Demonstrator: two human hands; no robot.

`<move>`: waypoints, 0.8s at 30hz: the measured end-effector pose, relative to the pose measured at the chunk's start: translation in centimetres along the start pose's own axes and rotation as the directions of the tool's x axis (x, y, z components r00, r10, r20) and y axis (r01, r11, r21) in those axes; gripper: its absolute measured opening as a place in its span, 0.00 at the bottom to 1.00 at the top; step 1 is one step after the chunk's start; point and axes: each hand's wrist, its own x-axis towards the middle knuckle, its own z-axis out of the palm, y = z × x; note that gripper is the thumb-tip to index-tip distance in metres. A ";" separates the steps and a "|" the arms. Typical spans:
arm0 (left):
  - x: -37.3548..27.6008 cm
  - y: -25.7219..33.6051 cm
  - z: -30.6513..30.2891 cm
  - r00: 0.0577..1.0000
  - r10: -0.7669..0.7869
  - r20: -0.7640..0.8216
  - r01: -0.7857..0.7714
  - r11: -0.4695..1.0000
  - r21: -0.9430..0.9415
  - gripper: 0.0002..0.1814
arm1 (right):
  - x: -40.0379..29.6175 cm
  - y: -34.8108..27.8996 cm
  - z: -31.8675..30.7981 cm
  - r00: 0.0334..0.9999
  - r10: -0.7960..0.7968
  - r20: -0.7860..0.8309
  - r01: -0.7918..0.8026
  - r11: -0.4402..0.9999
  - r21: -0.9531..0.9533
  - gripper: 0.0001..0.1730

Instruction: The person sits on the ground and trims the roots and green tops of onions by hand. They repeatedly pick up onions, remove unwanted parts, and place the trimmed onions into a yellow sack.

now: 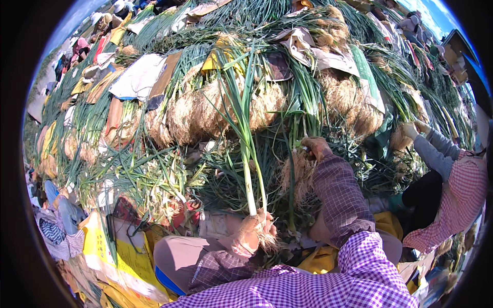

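My left hand (256, 233) is closed around the root end of green onions (248, 181), whose pale stems and long green leaves point up and away from me. Farther out and to the right, my right hand (317, 148) grips something small at the base of another bunch of green onions (306, 104); a whitish bit shows by the fingers, too small to name. Shaggy tan roots (298, 173) hang just below and left of that hand. Behind both hands lies a row of onion bundles with thick, fibrous roots (200, 107) facing me.
Loose leaves and trimmings (154, 184) cover the ground ahead. A co-worker in a checked top (466, 184) sits close at right, hands on roots; another person (61, 227) is at far left. Yellow and white sacks (134, 258) lie beside my left knee.
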 end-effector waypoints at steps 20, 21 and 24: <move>-1.0 -1.2 -2.4 0.973 0.172 -0.157 -0.105 0.926 0.362 0.13 | -25.2 9.9 13.3 0.884 -0.308 0.351 0.439 0.295 -0.848 0.17; -1.0 -1.3 -2.6 0.974 0.186 -0.130 -0.134 0.934 0.332 0.14 | -25.6 10.9 14.0 0.885 -0.339 0.319 0.414 0.260 -0.873 0.15; -0.6 -1.4 -3.6 0.983 0.133 -0.124 -0.108 0.975 0.193 0.15 | -25.5 14.7 12.5 0.860 -0.182 0.477 0.508 0.410 -0.758 0.15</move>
